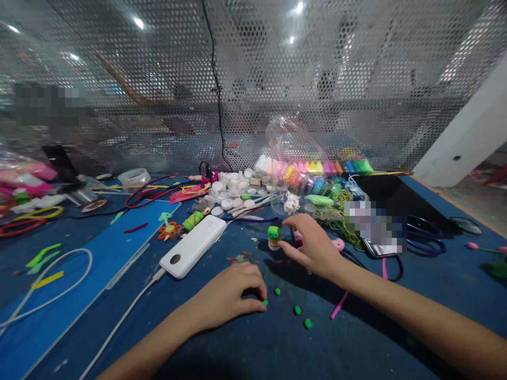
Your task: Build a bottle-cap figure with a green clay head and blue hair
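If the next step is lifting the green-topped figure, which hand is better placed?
Likely the right hand: it is open just beside the green-topped figure, while the left hand is farther off, with a small green ball at its fingertips.

You see bright green balls, a figurine with green head, orange-brown band and white base, your white power bank, navy counter and grey, hole-dotted mesh panel.
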